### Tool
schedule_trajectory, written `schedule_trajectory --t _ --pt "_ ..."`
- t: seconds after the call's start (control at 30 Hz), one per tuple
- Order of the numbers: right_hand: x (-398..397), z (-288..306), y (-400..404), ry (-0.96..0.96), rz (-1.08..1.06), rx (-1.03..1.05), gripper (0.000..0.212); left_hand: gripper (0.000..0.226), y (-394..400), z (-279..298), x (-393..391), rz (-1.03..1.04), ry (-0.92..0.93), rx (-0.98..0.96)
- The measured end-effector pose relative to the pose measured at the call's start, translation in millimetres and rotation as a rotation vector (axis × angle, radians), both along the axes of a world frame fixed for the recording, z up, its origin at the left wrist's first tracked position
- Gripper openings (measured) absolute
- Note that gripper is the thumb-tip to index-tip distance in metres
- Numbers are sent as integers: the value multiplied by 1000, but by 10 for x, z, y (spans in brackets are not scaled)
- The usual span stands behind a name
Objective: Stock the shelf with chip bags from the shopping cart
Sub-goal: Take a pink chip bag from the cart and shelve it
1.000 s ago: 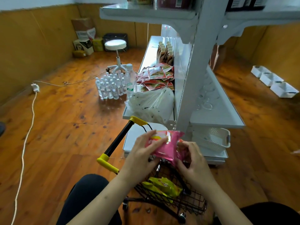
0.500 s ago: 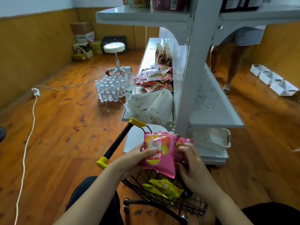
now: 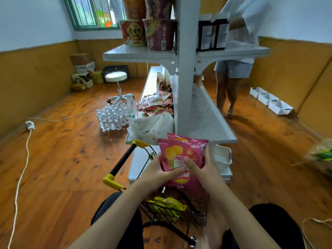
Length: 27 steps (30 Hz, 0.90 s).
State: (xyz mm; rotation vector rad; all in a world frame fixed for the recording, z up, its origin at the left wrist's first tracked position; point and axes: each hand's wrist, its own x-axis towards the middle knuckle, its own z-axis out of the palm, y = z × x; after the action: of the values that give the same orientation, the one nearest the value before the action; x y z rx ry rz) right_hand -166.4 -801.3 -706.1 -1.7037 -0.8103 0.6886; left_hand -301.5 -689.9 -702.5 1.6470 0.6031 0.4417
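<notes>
— Lifted higher than half a second back: two pink chip bags [image 3: 181, 155], now up in front of the near end of the white shelf [image 3: 215, 130], with the view tipped upward too. Held how?

— Gripped from both sides. Left hand [image 3: 158, 172] closed around the left edge of the front bag, thumb across its face. Right hand [image 3: 203, 168] closed on the right edge, fingers wrapped behind, thumb on the front.

— Apart or pressed together, those bags?

— Pressed together, one overlapping the other, logo upside down at the near end. Raised above the black wire shopping cart [image 3: 179, 212], clear of it.

— Left in the cart?

— Yellow chip bags [image 3: 167, 203] lying in the basket, directly below the pink ones. Black handle with yellow ends [image 3: 124, 160] slanting up on the left.

— On the shelf itself?

— Red packets [image 3: 156, 103] and a speckled plastic bag [image 3: 152, 126] on the left-hand middle level; noodle cups [image 3: 147, 31] on the top level. White basket [image 3: 221, 157] on the bottom level, just right of the right hand.

— Farther off?

— Water bottles [image 3: 113, 115] and a white stool [image 3: 116, 83] on the wooden floor, far left. Another person [image 3: 233, 69] standing at the far right side of the shelf.
</notes>
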Motion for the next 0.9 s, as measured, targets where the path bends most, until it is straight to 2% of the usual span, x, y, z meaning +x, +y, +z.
schedule_trajectory --t 0.07,0.2,0.3,0.37,0.4,0.47,0.57,0.7,0.77,0.9 --pt "31 133 -220 27 -97 39 125 48 -224 59 97 -47 -23 19" --pt "188 301 -759 213 -239 126 95 56 -625 284 324 -203 -22 35" --pt "277 389 -1130 282 -373 238 92 77 -822 404 486 -367 -5 -4" --pt "313 445 -1341 326 -481 319 96 90 -957 422 598 -455 -66 -128" --pt "320 483 -1443 352 -529 373 94 92 -1039 411 657 -480 -122 -263" --pt "311 566 -1649 400 -634 519 80 96 -1263 374 785 -535 -215 -476" --pt "238 663 -1898 416 -791 707 62 98 -1785 378 948 -602 -233 -508" --pt "105 686 -2187 364 -943 690 71 52 -2426 588 1171 -581 -252 -620" --pt "93 671 -2426 339 -1019 635 69 51 -2638 723 1303 -637 -231 -649" --pt "55 824 -3032 263 -1124 483 96 57 -2993 935 1608 -842 -178 -661"
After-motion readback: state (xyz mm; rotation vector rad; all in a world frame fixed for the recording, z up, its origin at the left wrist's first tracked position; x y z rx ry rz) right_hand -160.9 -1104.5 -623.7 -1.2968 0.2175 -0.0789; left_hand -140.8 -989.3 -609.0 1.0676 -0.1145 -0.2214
